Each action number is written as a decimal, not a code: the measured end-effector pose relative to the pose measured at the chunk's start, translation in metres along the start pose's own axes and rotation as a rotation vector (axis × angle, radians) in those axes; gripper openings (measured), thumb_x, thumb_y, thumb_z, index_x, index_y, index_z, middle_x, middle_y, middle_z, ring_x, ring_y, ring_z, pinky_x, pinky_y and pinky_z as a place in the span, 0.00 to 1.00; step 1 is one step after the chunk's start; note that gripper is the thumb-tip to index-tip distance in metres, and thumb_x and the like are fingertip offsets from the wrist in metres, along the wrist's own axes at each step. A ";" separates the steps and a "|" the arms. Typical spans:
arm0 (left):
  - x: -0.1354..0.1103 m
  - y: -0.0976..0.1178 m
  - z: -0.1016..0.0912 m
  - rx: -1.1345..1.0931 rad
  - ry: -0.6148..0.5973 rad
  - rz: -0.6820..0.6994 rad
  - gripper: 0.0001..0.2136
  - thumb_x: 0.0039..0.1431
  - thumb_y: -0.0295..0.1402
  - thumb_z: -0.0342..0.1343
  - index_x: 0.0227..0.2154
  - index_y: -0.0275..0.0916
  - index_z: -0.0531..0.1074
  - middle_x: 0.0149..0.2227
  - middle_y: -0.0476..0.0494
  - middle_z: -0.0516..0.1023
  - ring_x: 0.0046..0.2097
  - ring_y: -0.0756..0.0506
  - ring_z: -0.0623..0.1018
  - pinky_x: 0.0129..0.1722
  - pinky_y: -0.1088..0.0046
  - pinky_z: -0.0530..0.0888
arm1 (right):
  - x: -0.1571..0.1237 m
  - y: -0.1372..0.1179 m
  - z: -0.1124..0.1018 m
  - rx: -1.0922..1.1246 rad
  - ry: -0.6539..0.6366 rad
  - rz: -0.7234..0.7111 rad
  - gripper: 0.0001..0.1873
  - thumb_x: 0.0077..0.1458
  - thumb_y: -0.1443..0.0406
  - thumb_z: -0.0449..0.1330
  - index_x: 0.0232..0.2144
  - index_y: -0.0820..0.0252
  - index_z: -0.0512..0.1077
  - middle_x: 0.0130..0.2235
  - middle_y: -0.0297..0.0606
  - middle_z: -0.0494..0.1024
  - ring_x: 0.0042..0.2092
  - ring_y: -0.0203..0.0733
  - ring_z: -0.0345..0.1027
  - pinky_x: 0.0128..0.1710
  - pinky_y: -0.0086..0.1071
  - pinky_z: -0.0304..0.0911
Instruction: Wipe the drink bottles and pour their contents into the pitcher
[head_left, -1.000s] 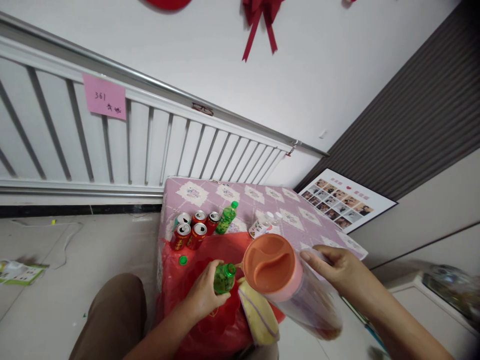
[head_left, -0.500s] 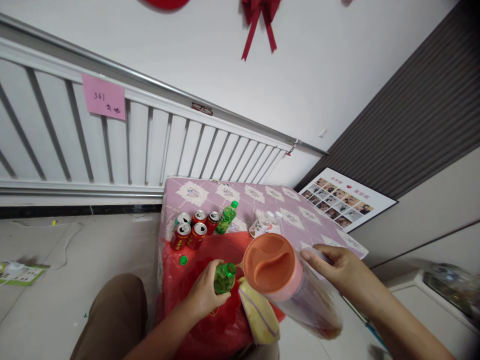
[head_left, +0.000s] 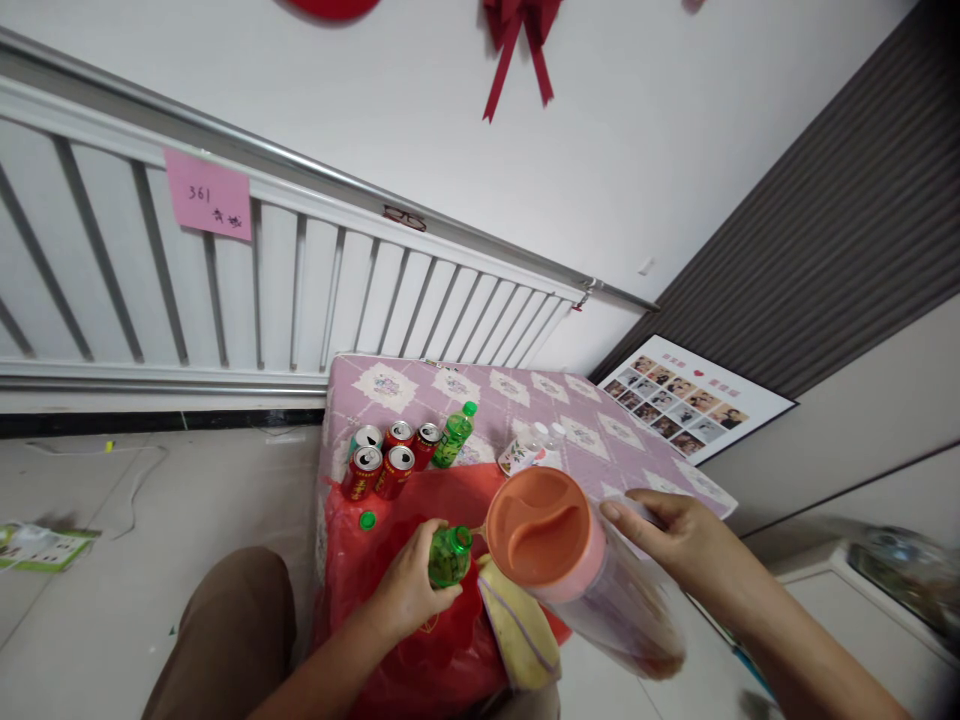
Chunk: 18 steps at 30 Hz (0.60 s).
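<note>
My left hand (head_left: 412,590) is wrapped round a green bottle (head_left: 448,562) with its cap off. In my right hand (head_left: 660,530) is the handle of a clear pitcher (head_left: 622,610) with an orange lid (head_left: 538,525). The pitcher is tilted, its lid end toward the bottle mouth, and brownish liquid shows inside. A thin streak of liquid seems to run between lid and bottle mouth. Below them lies a yellow cloth (head_left: 517,620) on a red plastic sheet (head_left: 450,490). A green cap (head_left: 367,520) rests on the sheet's left part.
Several drink cans (head_left: 394,472) stand at the table's left, beside a capped green bottle (head_left: 454,436). Clear bottles (head_left: 525,448) lie behind the pitcher on the patterned tablecloth (head_left: 517,388). A white radiator (head_left: 390,290) runs behind the table; a photo board (head_left: 690,400) leans at the right.
</note>
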<state>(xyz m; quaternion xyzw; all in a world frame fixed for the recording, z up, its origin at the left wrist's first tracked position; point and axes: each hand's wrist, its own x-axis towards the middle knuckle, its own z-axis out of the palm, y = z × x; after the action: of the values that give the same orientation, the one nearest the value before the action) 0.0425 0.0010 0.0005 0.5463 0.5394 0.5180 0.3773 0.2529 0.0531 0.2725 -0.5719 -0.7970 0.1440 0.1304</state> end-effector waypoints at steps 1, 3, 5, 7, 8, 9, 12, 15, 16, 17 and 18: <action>0.000 0.000 0.000 -0.002 0.001 0.001 0.35 0.40 0.24 0.65 0.54 0.39 0.61 0.55 0.36 0.73 0.55 0.38 0.74 0.58 0.59 0.69 | 0.000 0.001 0.000 0.006 0.002 -0.003 0.29 0.52 0.41 0.51 0.16 0.57 0.55 0.19 0.27 0.50 0.23 0.33 0.45 0.19 0.27 0.44; 0.000 -0.001 0.000 -0.008 -0.001 0.002 0.35 0.40 0.24 0.66 0.54 0.40 0.61 0.55 0.36 0.73 0.56 0.38 0.74 0.58 0.59 0.69 | 0.000 0.002 0.001 0.015 -0.003 -0.001 0.29 0.52 0.41 0.52 0.16 0.57 0.56 0.19 0.27 0.51 0.23 0.33 0.46 0.19 0.27 0.44; 0.000 -0.001 0.000 -0.008 0.000 -0.001 0.35 0.40 0.24 0.65 0.54 0.39 0.61 0.55 0.36 0.73 0.56 0.38 0.74 0.58 0.58 0.69 | 0.000 0.001 0.000 0.015 -0.012 0.006 0.29 0.52 0.41 0.51 0.17 0.57 0.57 0.19 0.27 0.52 0.23 0.33 0.46 0.19 0.27 0.45; 0.000 0.000 0.000 -0.007 0.000 -0.004 0.35 0.40 0.23 0.65 0.54 0.39 0.61 0.55 0.35 0.73 0.56 0.38 0.73 0.58 0.58 0.69 | 0.000 -0.001 0.000 0.003 -0.010 0.016 0.29 0.52 0.41 0.51 0.16 0.56 0.58 0.19 0.27 0.51 0.23 0.33 0.46 0.20 0.28 0.45; 0.000 0.000 0.000 -0.007 -0.001 -0.003 0.35 0.40 0.23 0.65 0.54 0.39 0.61 0.55 0.35 0.72 0.56 0.37 0.73 0.58 0.58 0.69 | -0.001 -0.002 -0.001 -0.003 -0.010 0.022 0.28 0.52 0.41 0.51 0.16 0.56 0.58 0.19 0.27 0.51 0.23 0.33 0.46 0.20 0.28 0.45; 0.000 0.000 -0.001 -0.008 -0.002 -0.001 0.35 0.40 0.23 0.65 0.55 0.39 0.60 0.56 0.35 0.72 0.56 0.37 0.73 0.58 0.58 0.69 | -0.001 -0.003 -0.001 -0.007 -0.008 0.027 0.28 0.51 0.41 0.52 0.16 0.56 0.58 0.20 0.28 0.51 0.23 0.34 0.46 0.20 0.28 0.46; 0.000 0.000 -0.001 -0.006 -0.005 0.007 0.35 0.41 0.24 0.65 0.54 0.38 0.60 0.56 0.34 0.72 0.56 0.37 0.73 0.58 0.57 0.69 | -0.002 -0.007 -0.002 -0.004 -0.007 0.032 0.27 0.51 0.43 0.53 0.17 0.56 0.58 0.20 0.28 0.52 0.24 0.34 0.47 0.21 0.29 0.47; 0.000 -0.001 0.000 -0.002 -0.004 0.011 0.35 0.41 0.24 0.65 0.54 0.38 0.61 0.55 0.34 0.73 0.56 0.37 0.74 0.57 0.58 0.69 | -0.003 -0.010 -0.004 0.001 0.001 0.032 0.26 0.52 0.44 0.53 0.17 0.56 0.58 0.20 0.28 0.52 0.24 0.34 0.47 0.21 0.29 0.47; 0.000 -0.001 0.000 0.000 -0.001 0.013 0.35 0.41 0.24 0.65 0.54 0.38 0.61 0.55 0.34 0.72 0.56 0.37 0.74 0.57 0.58 0.69 | -0.003 -0.011 -0.004 -0.002 0.000 0.033 0.26 0.52 0.44 0.53 0.16 0.56 0.58 0.21 0.28 0.52 0.24 0.35 0.48 0.21 0.29 0.47; 0.000 -0.001 0.000 0.001 0.002 0.015 0.35 0.41 0.24 0.65 0.54 0.38 0.60 0.55 0.34 0.72 0.56 0.37 0.73 0.57 0.58 0.69 | -0.003 -0.012 -0.004 -0.006 0.001 0.036 0.26 0.51 0.44 0.53 0.16 0.56 0.58 0.21 0.28 0.52 0.24 0.35 0.48 0.21 0.29 0.47; 0.000 -0.001 0.000 0.003 0.004 0.015 0.35 0.41 0.24 0.65 0.55 0.38 0.60 0.56 0.34 0.72 0.56 0.37 0.73 0.57 0.58 0.69 | -0.003 -0.012 -0.005 -0.010 0.000 0.039 0.26 0.51 0.44 0.53 0.16 0.56 0.58 0.21 0.28 0.52 0.24 0.35 0.48 0.22 0.29 0.47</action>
<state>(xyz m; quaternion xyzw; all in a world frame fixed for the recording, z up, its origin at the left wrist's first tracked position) 0.0418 0.0014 -0.0007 0.5500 0.5368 0.5212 0.3712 0.2448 0.0466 0.2814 -0.5880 -0.7863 0.1427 0.1249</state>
